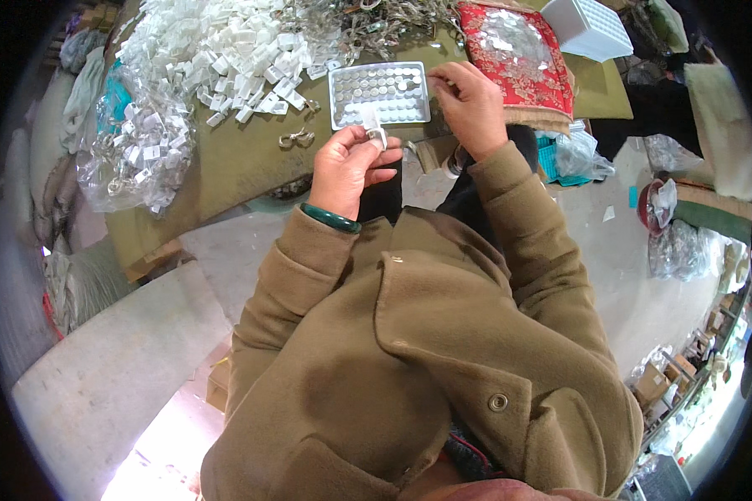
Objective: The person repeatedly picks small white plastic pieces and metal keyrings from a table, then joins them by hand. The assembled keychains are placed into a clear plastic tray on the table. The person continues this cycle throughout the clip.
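Note:
My left hand (340, 173), with a dark green bangle at its wrist, pinches a small white plastic piece (373, 127) between thumb and fingers, just in front of the tray. The white tray (332, 98) holds rows of small round silver discs (379, 86) that look like button cells. At the tray's right edge my right hand (474, 107) is closed, thumb and forefinger together; whatever may be between them is too small to make out. A small loop-shaped piece (297, 139) lies on the table to the left of my left hand.
A big heap of white plastic pieces (251, 71) covers the table's far left, beside a clear bag (146, 154) of similar parts. Strap-like pieces (384, 29) lie behind the tray. Clear pieces sit on a red patterned cloth (553, 90), near a white gridded tray (589, 29).

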`<state>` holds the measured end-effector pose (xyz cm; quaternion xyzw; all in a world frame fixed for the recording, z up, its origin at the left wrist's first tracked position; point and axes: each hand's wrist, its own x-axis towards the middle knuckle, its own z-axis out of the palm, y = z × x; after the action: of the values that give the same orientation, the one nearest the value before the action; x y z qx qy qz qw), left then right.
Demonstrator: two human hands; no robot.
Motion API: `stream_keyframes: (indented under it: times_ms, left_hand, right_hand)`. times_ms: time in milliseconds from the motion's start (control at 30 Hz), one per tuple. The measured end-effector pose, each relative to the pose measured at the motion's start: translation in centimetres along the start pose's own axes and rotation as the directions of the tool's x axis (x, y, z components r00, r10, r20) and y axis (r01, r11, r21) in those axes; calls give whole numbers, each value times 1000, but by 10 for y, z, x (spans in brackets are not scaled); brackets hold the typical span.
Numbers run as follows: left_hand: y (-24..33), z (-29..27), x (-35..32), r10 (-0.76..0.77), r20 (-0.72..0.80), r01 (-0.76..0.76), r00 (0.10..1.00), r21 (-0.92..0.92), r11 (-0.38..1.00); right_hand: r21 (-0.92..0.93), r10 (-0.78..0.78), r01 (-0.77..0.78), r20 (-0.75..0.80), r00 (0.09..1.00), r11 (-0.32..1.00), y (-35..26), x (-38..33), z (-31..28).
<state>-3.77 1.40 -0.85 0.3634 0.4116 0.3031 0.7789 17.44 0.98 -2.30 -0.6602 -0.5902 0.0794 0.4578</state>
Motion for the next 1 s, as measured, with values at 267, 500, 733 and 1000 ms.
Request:
stream_keyframes:
  times_ms: [267, 500, 733, 1000]
  left_hand:
    - [-9, -1, 4, -43, 25, 42, 999, 36, 998]
    - [1, -6, 17, -65, -16, 63, 998, -83, 995]
    - [5, -7, 22, -77, 14, 78, 997, -132, 988]
    - [6, -2, 26, -27, 4, 27, 1000, -97, 995]
  right_hand:
    - [-253, -153, 159, 45, 987, 954, 2, 1, 20]
    - [-88, -17, 26, 100, 995, 996, 0, 7, 14]
    - [-127, -86, 113, 204, 975, 985, 1, 5, 17]
    - [-8, -114, 119, 253, 961, 993, -19, 12, 6]
